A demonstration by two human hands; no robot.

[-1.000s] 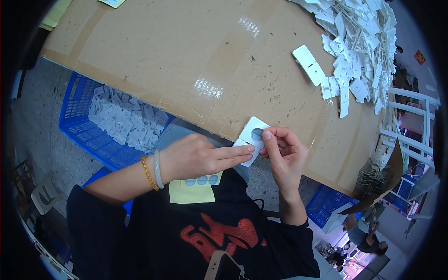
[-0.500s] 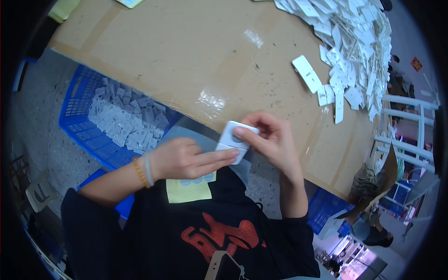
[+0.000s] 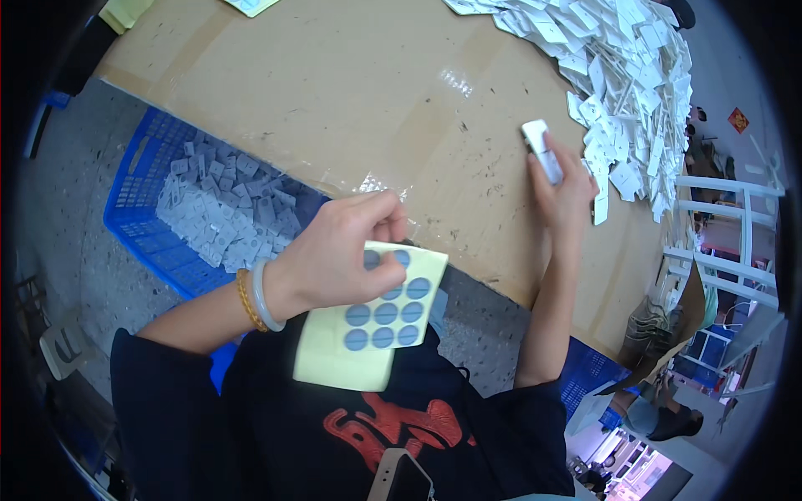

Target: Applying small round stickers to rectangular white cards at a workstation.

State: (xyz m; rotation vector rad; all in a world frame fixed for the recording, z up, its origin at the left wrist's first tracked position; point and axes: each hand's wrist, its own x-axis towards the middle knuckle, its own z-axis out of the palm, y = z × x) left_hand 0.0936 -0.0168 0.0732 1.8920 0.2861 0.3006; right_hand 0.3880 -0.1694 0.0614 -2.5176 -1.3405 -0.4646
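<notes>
My left hand (image 3: 338, 250) is closed on a pale yellow sticker sheet (image 3: 368, 326) in front of my chest. Rows of round grey-blue stickers cover its upper part, and its lower part is bare. My thumb lies over some stickers; whether a loose one is pinched there I cannot make out. At the right, my right hand (image 3: 566, 192) reaches over the table and grips a flat white rectangular plastic piece (image 3: 543, 150) between thumb and fingers. That piece is beside a large heap of similar white pieces (image 3: 635, 92).
Below the cardboard-covered table's (image 3: 334, 100) left edge stands a blue basket (image 3: 138, 209) with many small white pieces. Another sticker sheet (image 3: 251, 5) lies at the far edge. White metal rails (image 3: 727, 196) and a blue crate (image 3: 589, 367) are at the right.
The white piece formerly between both hands is out of them. My right hand has moved far right onto another white piece. My left hand has raised the sticker sheet.
</notes>
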